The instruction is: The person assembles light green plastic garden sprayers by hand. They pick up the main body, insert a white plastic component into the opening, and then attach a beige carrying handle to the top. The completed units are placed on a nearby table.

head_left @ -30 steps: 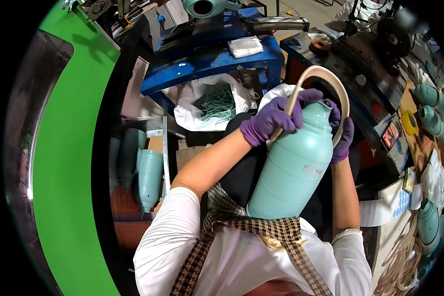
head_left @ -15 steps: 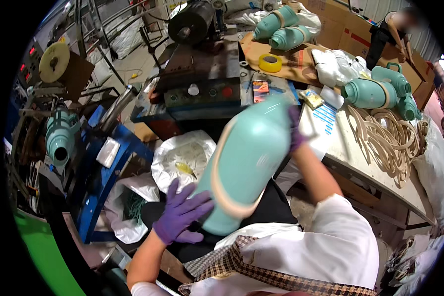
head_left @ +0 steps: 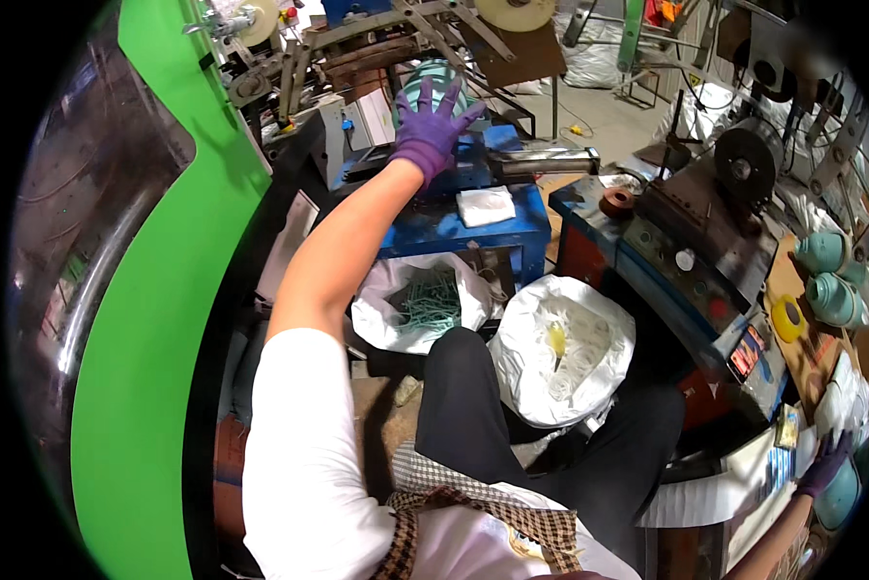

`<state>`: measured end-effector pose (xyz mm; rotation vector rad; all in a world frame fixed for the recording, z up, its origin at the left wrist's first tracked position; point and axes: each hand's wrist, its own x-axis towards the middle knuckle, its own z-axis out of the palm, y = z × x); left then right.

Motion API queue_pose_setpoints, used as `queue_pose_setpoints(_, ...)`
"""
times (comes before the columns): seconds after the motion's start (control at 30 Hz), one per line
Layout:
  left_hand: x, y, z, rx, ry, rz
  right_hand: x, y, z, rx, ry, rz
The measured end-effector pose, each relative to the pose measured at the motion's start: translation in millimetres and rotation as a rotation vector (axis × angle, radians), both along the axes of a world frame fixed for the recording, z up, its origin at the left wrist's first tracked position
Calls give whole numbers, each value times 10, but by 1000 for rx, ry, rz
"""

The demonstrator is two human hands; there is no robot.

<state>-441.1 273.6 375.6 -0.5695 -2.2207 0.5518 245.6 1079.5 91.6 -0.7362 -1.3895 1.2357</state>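
Note:
My left hand (head_left: 429, 131), in a purple glove, reaches far forward with its fingers spread over a teal plastic thermos casing (head_left: 434, 72) in the machine. The hand hides most of that casing; whether the fingers press on it I cannot make out. Out at the far right, my purple-gloved right hand (head_left: 825, 466) lies against another teal thermos casing (head_left: 839, 495) on the worktable. Its fingers look stretched out, though the picture rim is dark there.
A white sack of teal scraps (head_left: 430, 300) and one of clear pieces (head_left: 562, 353) stand by my knees. A white packet (head_left: 486, 206) lies on the blue machine frame. Yellow tape (head_left: 788, 318) and teal casings (head_left: 834, 299) sit at right. A green panel (head_left: 154, 367) stands left.
My view has swung left. The teal casing with a beige band, earlier between my hands, has left my lap. My left hand has moved forward to the machine, my right out to the table.

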Motion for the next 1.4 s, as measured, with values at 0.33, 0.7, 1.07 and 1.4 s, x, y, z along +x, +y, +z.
queue_pose_setpoints(0.33,1381,-502,-111,351,-145,-171,-1090,-1838,-759,505,-391,-392)
queue_pose_setpoints(0.7,2127,265,-934,2029,-1710,-1133,-1146,-2235,-391,571,-475,-277)
queue_pose_setpoints(1.07,1272,3579,-386,1535,-1617,-1318,-1235,-2223,-457,339,-238,-213)
queue_pose_setpoints(1.4,595,3852,-623,1336,-1440,-1485,-1176,-2059,-810,-70,-81,85)
